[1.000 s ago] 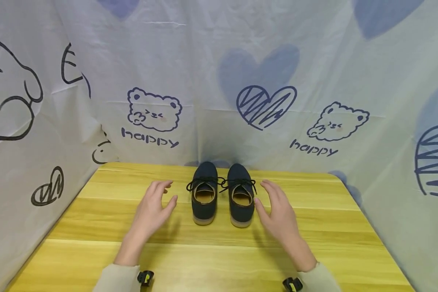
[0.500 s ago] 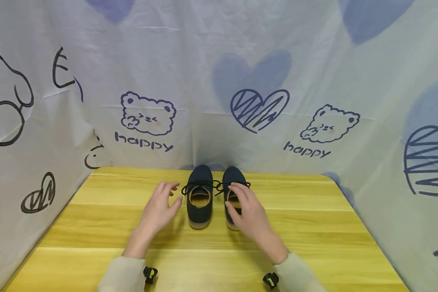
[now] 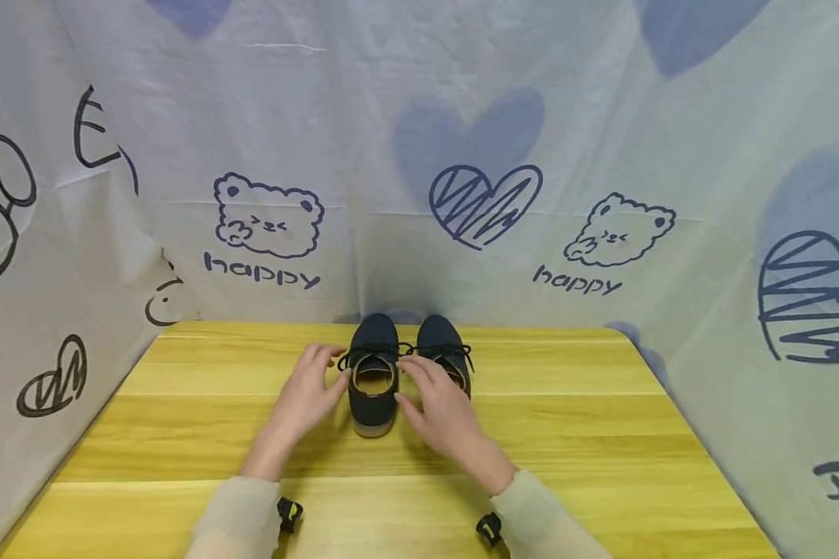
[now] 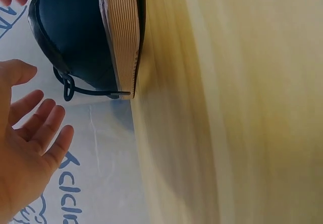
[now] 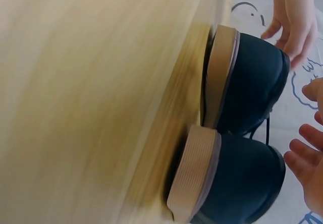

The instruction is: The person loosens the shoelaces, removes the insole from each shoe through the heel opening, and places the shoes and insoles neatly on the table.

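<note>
A pair of dark navy lace-up shoes stands side by side, toes toward the back cloth. The left shoe (image 3: 373,410) sits between my two hands, its tan insole visible. My left hand (image 3: 306,394) hovers at its left side with fingers loosely bent and holding nothing; in the left wrist view a gap shows between the fingers (image 4: 58,146) and the black shoelace (image 4: 68,89). My right hand (image 3: 442,410) is held over the gap between the shoes, partly hiding the right shoe (image 3: 439,334). Its relaxed fingers hold nothing. Both shoes show ribbed tan soles (image 5: 194,168) in the right wrist view.
The shoes stand on a yellow wood-grain table (image 3: 580,435), near its back edge. A pale cloth (image 3: 363,155) printed with hearts and bears hangs behind and along both sides. Each wrist carries a small black device (image 3: 489,529) by a light sleeve (image 3: 545,516).
My right hand has moved left, from the outer side of the right shoe across it to the left shoe. My left hand has come slightly closer to the left shoe. The view has shifted a little.
</note>
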Available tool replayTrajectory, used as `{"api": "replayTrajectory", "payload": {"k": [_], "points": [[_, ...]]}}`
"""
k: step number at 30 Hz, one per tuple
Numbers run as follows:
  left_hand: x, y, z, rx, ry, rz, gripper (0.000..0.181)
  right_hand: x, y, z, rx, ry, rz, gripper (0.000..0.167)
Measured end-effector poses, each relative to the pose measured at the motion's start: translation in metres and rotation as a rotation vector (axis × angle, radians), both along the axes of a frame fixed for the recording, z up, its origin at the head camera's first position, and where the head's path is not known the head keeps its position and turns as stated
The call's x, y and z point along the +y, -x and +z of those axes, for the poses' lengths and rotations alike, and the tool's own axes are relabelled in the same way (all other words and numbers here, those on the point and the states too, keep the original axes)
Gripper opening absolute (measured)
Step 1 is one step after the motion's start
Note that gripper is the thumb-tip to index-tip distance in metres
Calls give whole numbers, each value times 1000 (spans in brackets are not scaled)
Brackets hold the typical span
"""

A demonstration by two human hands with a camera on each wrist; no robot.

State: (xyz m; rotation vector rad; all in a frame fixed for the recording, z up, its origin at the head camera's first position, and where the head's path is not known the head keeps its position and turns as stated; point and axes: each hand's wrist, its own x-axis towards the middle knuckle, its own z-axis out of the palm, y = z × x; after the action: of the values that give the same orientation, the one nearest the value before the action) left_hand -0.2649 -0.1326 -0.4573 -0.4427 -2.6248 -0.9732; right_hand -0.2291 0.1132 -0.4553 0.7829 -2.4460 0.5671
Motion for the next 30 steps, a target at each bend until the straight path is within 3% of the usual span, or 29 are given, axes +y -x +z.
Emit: {"api": "replayTrajectory", "payload": {"k": [13,30], "points": [[6,11,-1,-66,6,-62,39,-17,9,-7,1,-41,56,43],[7,13,-11,-191,-18,-95,43,-26,6,-19,-21,-14,132,20]]}}
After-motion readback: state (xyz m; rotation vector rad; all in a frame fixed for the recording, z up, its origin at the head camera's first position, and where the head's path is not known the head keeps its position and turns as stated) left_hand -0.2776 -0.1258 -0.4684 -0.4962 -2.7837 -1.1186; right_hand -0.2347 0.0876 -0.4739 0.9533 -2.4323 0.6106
